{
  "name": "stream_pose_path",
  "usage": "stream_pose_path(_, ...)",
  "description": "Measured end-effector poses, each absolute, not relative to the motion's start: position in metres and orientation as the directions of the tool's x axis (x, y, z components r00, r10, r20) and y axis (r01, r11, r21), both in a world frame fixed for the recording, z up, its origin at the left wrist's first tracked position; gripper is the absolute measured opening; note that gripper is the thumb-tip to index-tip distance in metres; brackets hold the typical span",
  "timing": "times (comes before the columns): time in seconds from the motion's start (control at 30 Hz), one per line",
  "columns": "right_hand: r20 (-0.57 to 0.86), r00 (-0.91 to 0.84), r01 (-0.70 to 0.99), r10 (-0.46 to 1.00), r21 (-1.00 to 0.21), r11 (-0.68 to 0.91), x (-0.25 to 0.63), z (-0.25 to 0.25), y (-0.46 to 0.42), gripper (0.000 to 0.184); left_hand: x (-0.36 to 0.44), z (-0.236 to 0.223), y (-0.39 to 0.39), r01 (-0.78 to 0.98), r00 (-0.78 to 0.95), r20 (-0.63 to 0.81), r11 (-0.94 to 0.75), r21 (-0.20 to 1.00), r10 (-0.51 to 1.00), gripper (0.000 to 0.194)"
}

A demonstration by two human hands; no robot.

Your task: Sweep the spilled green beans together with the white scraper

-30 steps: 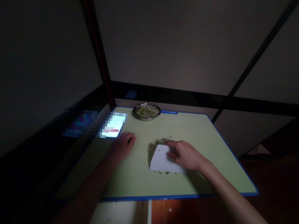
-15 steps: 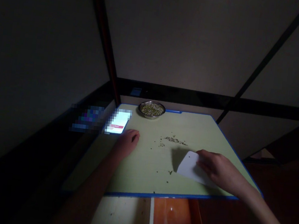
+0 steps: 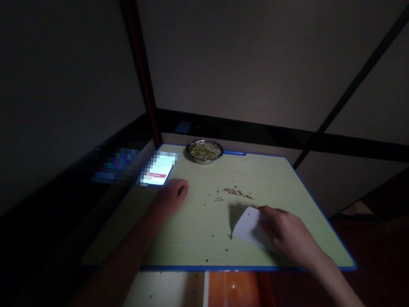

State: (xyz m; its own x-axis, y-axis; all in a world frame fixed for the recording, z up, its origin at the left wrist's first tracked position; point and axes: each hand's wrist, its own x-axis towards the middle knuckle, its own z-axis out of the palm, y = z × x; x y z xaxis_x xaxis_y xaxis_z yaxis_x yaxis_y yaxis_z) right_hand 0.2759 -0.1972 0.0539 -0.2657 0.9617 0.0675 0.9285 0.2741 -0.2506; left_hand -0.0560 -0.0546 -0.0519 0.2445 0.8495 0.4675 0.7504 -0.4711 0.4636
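Note:
My right hand (image 3: pixel 287 232) grips a thin white card (image 3: pixel 249 227), tilted over the right part of the pale green board (image 3: pixel 187 240). One dark speck sits on the card, and its left edge is close to a few small dark seeds (image 3: pixel 231 236). Farther back, a loose line of seeds (image 3: pixel 237 193) lies across the board's middle. My left hand (image 3: pixel 173 194) rests on the board's left side with its fingers curled; what is inside them, if anything, is hidden. Near its fingers lies a lit phone (image 3: pixel 160 169). A metal bowl (image 3: pixel 203 161) of green and whitish seeds stands at the back.
The board has a blue rim (image 3: pixel 228 269). Below its front edge are an orange surface (image 3: pixel 232 299) and a pale drawer-like compartment (image 3: pixel 166 297) with scattered specks. Dark-framed wall panels (image 3: pixel 238 54) stand behind and to the left. The room is dim.
My right hand has moved slightly left with the card, bringing its edge to the small seed cluster. The whole view has shifted a little; my left hand stays in place on the board.

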Motion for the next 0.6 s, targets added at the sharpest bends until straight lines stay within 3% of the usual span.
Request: stream_pose_path(0.6,0.05,-0.261,0.928,0.964,-0.26,0.265,0.2767,0.0523,-0.1973,0.026,-0.0554,-0.0493,-0.056,0.74,0.244,0.47,-0.476,0.475,0.848,0.021)
